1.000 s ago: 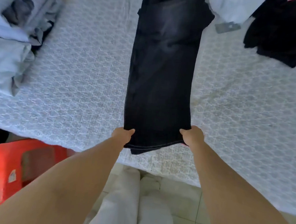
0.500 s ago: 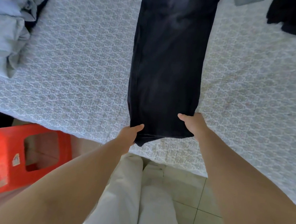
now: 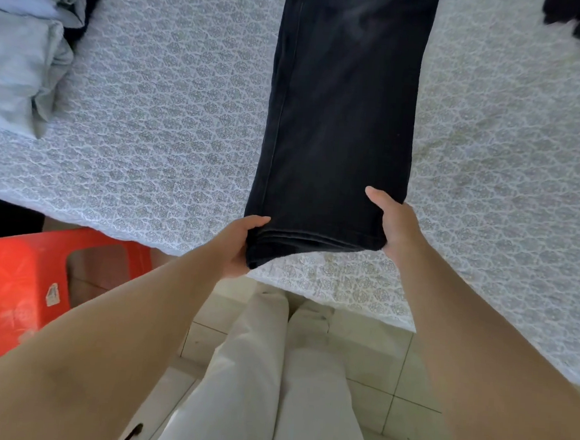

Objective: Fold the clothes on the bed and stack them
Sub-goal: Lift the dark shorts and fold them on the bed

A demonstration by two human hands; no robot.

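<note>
Gripping the black trousers' hem, left hand and right hand hide their fingers underneath.

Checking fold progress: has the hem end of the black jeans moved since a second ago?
Yes. Both hands, left hand and right hand, have carried the black jeans hem up the bedspread, farther from the bed's near edge.

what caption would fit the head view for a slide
Both hands, left hand and right hand, grip the hem end of black jeans laid lengthwise on the patterned bed.
</note>
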